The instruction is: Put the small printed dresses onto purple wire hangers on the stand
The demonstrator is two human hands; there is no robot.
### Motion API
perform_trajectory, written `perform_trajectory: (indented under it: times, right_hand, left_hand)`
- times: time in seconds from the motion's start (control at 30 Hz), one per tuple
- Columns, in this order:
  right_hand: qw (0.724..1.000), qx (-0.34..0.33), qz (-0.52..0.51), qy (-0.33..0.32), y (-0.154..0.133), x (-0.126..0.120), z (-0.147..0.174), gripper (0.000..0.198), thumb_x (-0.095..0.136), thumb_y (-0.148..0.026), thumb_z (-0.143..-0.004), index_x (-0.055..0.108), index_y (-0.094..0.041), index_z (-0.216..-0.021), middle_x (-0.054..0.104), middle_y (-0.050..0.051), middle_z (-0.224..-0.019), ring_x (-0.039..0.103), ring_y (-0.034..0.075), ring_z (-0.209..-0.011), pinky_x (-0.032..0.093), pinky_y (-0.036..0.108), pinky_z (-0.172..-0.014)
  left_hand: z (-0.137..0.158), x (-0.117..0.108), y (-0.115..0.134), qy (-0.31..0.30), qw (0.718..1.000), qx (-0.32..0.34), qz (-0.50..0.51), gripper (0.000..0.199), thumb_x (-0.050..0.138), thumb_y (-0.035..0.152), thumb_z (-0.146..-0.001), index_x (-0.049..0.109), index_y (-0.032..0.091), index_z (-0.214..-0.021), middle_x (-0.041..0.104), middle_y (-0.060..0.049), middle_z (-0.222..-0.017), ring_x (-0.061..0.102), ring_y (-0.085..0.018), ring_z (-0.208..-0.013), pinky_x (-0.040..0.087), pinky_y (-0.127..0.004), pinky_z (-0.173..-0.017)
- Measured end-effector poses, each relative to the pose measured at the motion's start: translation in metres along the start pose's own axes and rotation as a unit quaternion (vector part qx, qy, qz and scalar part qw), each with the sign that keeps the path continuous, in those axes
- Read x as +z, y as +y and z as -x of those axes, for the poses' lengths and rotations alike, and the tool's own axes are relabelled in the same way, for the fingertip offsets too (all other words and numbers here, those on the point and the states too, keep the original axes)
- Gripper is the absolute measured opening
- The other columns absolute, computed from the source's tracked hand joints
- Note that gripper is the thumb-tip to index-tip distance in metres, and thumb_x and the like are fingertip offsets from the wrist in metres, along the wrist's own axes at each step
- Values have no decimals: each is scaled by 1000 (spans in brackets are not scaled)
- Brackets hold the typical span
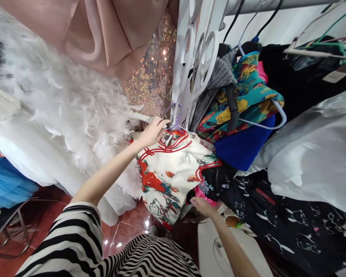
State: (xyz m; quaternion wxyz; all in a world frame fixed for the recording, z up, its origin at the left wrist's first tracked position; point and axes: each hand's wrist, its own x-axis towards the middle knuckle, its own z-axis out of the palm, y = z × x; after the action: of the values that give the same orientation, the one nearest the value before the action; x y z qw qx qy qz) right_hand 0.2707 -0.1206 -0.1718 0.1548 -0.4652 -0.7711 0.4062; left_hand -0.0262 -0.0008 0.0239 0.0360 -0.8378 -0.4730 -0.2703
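Striped clothing (161,256) sits nearest us. Ahead, the floral white garment (167,169) is between our hands, long axis running from collar down toward us. Our left hand (153,134), nearer its collar, curls by the purple hanger (177,125); our right hand (202,206), narrowed, is beside the lower edge. We cannot tell whether either grips.

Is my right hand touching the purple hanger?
Apart. In the head view, the right hand sits lower in the picture than the purple hanger, with part of the white patterned garment between them.
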Motion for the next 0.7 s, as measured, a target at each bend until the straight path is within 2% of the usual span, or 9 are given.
perform_trajectory:
  times: [0.07,0.1,0.17,0.23,0.3,0.43,0.57,0.63,0.7]
  right_hand:
    - [999,-16,-7,29,-23,-46,-2,30,46,-40,-87,58,-28,-63,65,7,-60,61,25,-50,55,42,-55]
    - [996,-44,9,81,-39,-67,-6,34,41,-42,-92,62,-27,-70,65,7,-61,61,25,-53,55,41,-59]
    - [968,-111,65,217,-71,-100,-20,37,39,-44,-97,67,-25,-84,69,8,-72,64,25,-63,55,41,-67]
    - [923,-158,140,321,-95,-119,-42,34,42,-41,-96,70,-21,-97,72,13,-91,67,28,-84,55,43,-80]
    - [901,-167,210,341,-107,-124,-68,34,45,-39,-96,70,-19,-110,70,16,-103,64,32,-97,53,46,-87]
    - [896,-155,244,336,-101,-116,-104,36,43,-37,-98,68,-21,-117,66,15,-102,60,32,-95,51,45,-86]
    - [889,-127,265,350,-88,-117,-108,37,47,-42,-97,69,-20,-117,64,16,-98,58,34,-93,51,47,-81]
    - [883,-125,276,358,-86,-120,-107,35,50,-44,-95,70,-21,-112,63,16,-95,58,35,-94,50,46,-78]
    - [882,-138,266,364,-87,-123,-107,31,51,-44,-95,71,-23,-105,63,15,-93,59,33,-92,50,44,-78]
  left_hand:
    - [13,-11,-9,3,999,-45,-18,34,43,24,-100,65,19,-125,66,-12,-112,62,-25,-110,50,-37,-100]
    - [19,-16,-14,-12,998,-56,-17,32,44,25,-99,67,19,-120,67,-11,-108,63,-24,-106,51,-36,-98]
    - [29,-22,-26,-34,997,-68,-6,29,46,26,-98,70,21,-113,68,-8,-104,64,-22,-103,51,-33,-97]
    - [38,-24,-37,-29,995,-96,-2,26,49,26,-96,72,22,-107,69,-8,-104,65,-23,-104,52,-33,-97]
    - [48,-23,-46,-15,989,-145,0,22,53,26,-93,73,22,-100,72,-8,-104,66,-24,-105,52,-34,-98]
    - [67,-20,-59,3,977,-209,53,24,53,32,-91,74,23,-98,77,-7,-106,68,-26,-105,52,-35,-99]
    - [79,-22,-66,7,967,-231,107,25,52,37,-90,72,22,-87,78,-7,-98,69,-26,-98,54,-37,-98]
    - [85,-25,-69,11,957,-258,134,27,49,36,-90,69,22,-80,77,-8,-91,69,-26,-94,55,-40,-97]
    - [93,-27,-71,16,946,-278,168,31,43,37,-92,68,22,-81,76,-7,-90,69,-25,-94,56,-41,-95]
